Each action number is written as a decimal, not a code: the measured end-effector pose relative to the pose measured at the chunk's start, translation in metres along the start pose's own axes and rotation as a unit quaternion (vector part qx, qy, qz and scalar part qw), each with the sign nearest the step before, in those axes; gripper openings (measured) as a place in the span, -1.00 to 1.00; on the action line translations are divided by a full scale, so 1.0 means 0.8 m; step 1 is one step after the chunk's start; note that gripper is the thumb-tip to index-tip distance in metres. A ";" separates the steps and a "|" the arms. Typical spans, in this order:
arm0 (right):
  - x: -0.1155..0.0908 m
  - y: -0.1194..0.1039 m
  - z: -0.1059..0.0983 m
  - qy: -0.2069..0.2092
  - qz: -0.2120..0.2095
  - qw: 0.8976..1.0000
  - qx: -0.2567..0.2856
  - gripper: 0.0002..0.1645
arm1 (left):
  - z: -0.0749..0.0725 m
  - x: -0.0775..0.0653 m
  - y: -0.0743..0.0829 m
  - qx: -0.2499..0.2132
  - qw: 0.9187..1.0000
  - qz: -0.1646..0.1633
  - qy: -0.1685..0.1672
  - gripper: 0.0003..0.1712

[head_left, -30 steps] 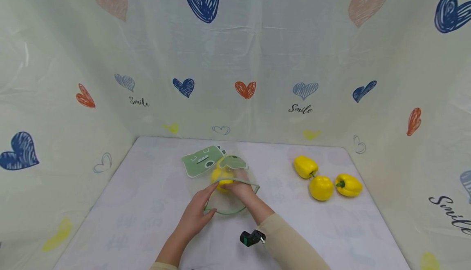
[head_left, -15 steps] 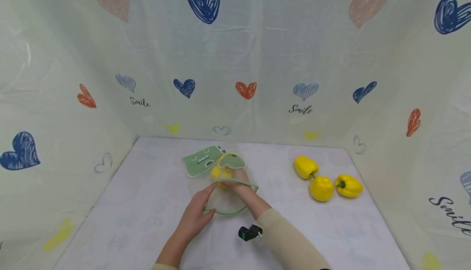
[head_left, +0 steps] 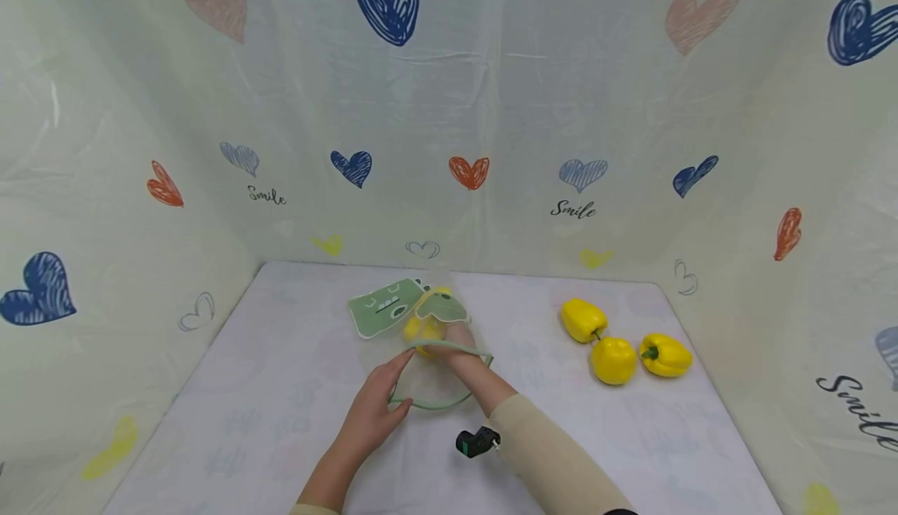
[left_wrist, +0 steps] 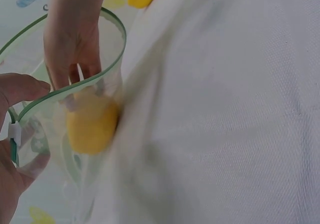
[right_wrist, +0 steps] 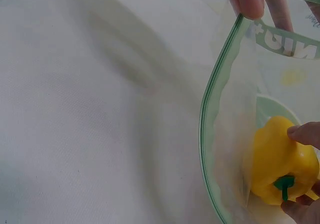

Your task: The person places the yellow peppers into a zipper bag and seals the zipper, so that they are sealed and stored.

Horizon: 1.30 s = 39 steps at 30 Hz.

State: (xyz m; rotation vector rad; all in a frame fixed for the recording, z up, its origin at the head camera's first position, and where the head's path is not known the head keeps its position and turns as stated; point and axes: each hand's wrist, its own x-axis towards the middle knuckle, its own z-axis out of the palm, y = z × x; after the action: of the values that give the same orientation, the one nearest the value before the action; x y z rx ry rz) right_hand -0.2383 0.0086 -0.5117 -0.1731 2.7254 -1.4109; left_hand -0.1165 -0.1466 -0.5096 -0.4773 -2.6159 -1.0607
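Observation:
A clear zip bag [head_left: 438, 386] with a green rim lies mouth toward me at the middle of the table, green cartoon shapes printed on it. My left hand [head_left: 375, 406] holds the left end of its rim between thumb and fingers, near a white slider [left_wrist: 15, 132]. Through the mouth reaches my right hand [head_left: 457, 343], its fingers around a yellow bell pepper [right_wrist: 280, 159] inside the bag. The pepper's green stem [right_wrist: 284, 182] points toward the mouth. In the head view, a yellow patch also shows beyond the green print; whether it is another pepper I cannot tell.
Several things lie around: three yellow bell peppers [head_left: 613, 360] on the right of the white table [head_left: 266, 390], and a black device [head_left: 477, 442] by the right sleeve. A green printed face [head_left: 388, 308] shows at the bag's far left. Heart-patterned sheeting [head_left: 491, 110] encloses the back and sides.
My right hand has moved slightly farther into the bag, and the yellow pepper there is more covered. My left hand stays at the rim. The three peppers on the right lie as before.

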 end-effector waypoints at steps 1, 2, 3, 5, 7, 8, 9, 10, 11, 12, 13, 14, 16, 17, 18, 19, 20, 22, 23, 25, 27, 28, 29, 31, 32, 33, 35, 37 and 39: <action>0.000 0.001 -0.001 0.001 0.004 1.000 -0.001 -0.01 | 0.000 0.000 0.000 0.000 1.000 -0.001 0.000 -0.07; -0.001 0.001 -0.002 -0.001 0.010 1.000 -0.002 0.00 | 0.001 0.000 0.001 0.001 1.000 -0.001 -0.001 -0.07; -0.001 0.002 -0.003 -0.001 0.013 1.000 -0.005 0.01 | 0.001 0.001 0.001 0.000 1.000 -0.002 -0.001 -0.07; -0.001 0.003 -0.004 -0.001 0.003 1.000 -0.014 0.01 | 0.002 0.001 0.002 -0.001 1.000 -0.004 -0.003 -0.07; -0.002 0.004 -0.006 -0.005 -0.010 1.000 -0.027 0.01 | 0.002 0.002 0.002 -0.001 1.000 -0.004 -0.003 -0.06; -0.003 0.004 -0.006 -0.006 -0.019 0.999 -0.038 -0.01 | 0.002 0.002 0.002 0.000 1.000 -0.004 -0.004 -0.06; -0.005 0.003 -0.007 -0.006 -0.033 0.998 -0.049 -0.04 | 0.002 0.002 0.003 0.000 1.000 -0.005 -0.004 -0.05; -0.007 0.003 -0.009 -0.007 -0.044 0.997 -0.063 -0.07 | 0.003 0.001 0.003 0.002 1.000 -0.005 -0.004 -0.05; -0.010 0.003 -0.010 -0.010 -0.054 0.996 -0.076 -0.09 | 0.003 0.001 0.003 0.003 1.000 -0.006 -0.003 -0.05; -0.014 0.002 -0.011 -0.011 -0.066 0.994 -0.083 -0.10 | 0.003 0.001 0.004 0.005 1.000 -0.007 -0.004 -0.05; -0.018 0.002 -0.013 -0.011 -0.079 0.993 -0.087 -0.12 | 0.003 0.001 0.004 0.007 1.000 -0.008 -0.004 -0.05; -0.022 0.002 -0.015 -0.011 -0.090 0.992 -0.086 -0.14 | 0.003 0.001 0.004 0.007 1.000 -0.010 -0.005 -0.05; -0.031 0.003 -0.018 -0.013 -0.100 0.992 -0.071 -0.14 | 0.003 0.001 0.006 0.009 1.000 -0.017 -0.010 -0.06; -0.035 0.004 -0.020 -0.016 -0.102 0.993 -0.056 -0.16 | 0.003 0.001 0.006 0.008 1.000 -0.020 -0.012 -0.06; -0.040 0.005 -0.022 -0.019 -0.101 0.994 -0.039 -0.18 | 0.003 0.002 0.006 0.009 1.000 -0.023 -0.016 -0.06; -0.045 0.006 -0.023 -0.021 -0.101 0.994 -0.028 -0.20 | 0.003 0.002 0.007 0.007 0.999 -0.027 -0.019 -0.06; -0.049 0.007 -0.025 -0.025 -0.099 0.995 -0.019 -0.22 | 0.004 0.002 0.007 0.008 0.999 -0.029 -0.021 -0.06; -0.056 0.009 -0.027 -0.032 -0.090 0.995 -0.005 -0.26 | 0.005 0.002 0.006 0.010 0.999 -0.029 -0.023 -0.06; -0.060 0.010 -0.028 -0.035 -0.088 0.996 0.001 -0.26 | 0.005 0.002 0.006 0.010 0.999 -0.026 -0.022 -0.06; -0.065 0.011 -0.030 -0.041 -0.083 0.996 0.010 -0.23 | 0.006 0.002 0.005 0.010 1.000 -0.021 -0.019 -0.06; -0.069 0.013 -0.031 -0.048 -0.075 0.996 0.016 -0.20 | 0.006 0.002 0.003 0.012 1.000 -0.018 -0.018 -0.06; -0.071 0.014 -0.031 -0.052 -0.071 0.996 0.019 -0.20 | 0.007 0.002 0.003 0.012 1.000 -0.018 -0.018 -0.06; -0.073 0.015 -0.031 -0.057 -0.066 0.996 0.023 -0.20 | 0.007 0.002 0.003 0.011 1.000 -0.019 -0.018 -0.06; -0.077 0.016 -0.032 -0.065 -0.058 0.996 0.028 -0.25 | 0.007 0.003 0.003 0.012 0.999 -0.023 -0.021 -0.06; -0.078 0.017 -0.033 -0.069 -0.055 0.996 0.029 -0.28 | 0.008 0.003 0.003 0.013 0.999 -0.025 -0.022 -0.06; -0.080 0.018 -0.034 -0.072 -0.056 0.995 0.030 -0.30 | 0.008 0.003 0.003 0.012 0.999 -0.027 -0.024 -0.05; -0.083 0.019 -0.036 -0.078 -0.059 0.994 0.038 -0.34 | 0.008 0.003 0.003 0.013 0.999 -0.031 -0.027 -0.05; -0.085 0.021 -0.039 -0.084 -0.063 0.993 0.045 -0.36 | 0.008 0.003 0.004 0.013 0.999 -0.034 -0.029 -0.05; -0.089 0.022 -0.043 -0.091 -0.068 0.992 0.050 -0.36 | 0.009 0.004 0.004 0.011 0.999 -0.037 -0.030 -0.05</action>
State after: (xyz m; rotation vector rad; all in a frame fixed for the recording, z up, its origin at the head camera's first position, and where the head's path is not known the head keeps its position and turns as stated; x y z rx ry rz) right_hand -0.1731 0.0558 -0.5056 -0.4658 2.5315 -1.4815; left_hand -0.1187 -0.1389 -0.5111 -0.4180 -2.7147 -1.0533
